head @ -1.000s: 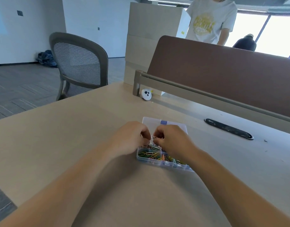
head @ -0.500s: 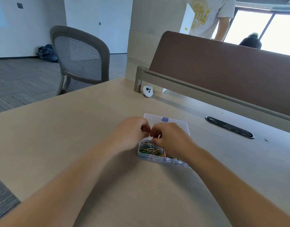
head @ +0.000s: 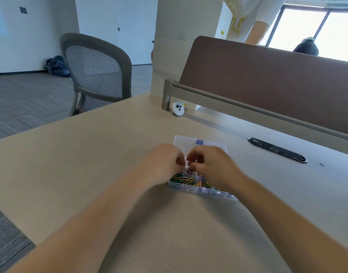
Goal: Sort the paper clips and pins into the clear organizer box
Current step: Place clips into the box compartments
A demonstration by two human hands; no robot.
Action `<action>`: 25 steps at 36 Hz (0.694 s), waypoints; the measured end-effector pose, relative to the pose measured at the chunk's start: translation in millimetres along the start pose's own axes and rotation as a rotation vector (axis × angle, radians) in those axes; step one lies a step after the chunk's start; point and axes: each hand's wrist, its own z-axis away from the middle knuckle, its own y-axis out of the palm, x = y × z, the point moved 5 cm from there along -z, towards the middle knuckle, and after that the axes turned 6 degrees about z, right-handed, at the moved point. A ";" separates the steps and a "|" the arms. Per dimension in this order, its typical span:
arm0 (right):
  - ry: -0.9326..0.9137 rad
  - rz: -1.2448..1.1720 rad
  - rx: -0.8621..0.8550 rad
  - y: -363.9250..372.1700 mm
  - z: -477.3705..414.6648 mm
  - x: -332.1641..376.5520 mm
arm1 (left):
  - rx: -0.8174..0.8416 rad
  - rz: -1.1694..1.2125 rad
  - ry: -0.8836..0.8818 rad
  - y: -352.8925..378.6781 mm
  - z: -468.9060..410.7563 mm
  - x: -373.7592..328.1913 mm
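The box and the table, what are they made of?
The box looks like clear, shiny plastic: you can see the colored paper clips through its wall. The table looks like pale, matte wood or a wood-look board; its smooth, even top leaves that open.

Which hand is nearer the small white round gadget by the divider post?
Left. The left hand sits almost straight below the gadget; the right hand lies further right.
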 end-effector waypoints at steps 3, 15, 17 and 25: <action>0.009 -0.012 -0.019 0.2 0.7 -2.9 | -0.001 -0.018 -0.011 3.2 0.7 -0.6; -0.013 -0.011 -0.005 3.3 2.5 -5.3 | -0.009 -0.080 -0.014 7.0 -1.8 -1.2; -0.012 -0.014 -0.013 3.2 2.6 -5.1 | -0.013 -0.069 -0.013 6.6 -1.3 -1.0; 0.047 -0.043 -0.105 -14.7 14.6 -11.1 | -0.072 -0.028 0.013 -8.0 0.4 -14.8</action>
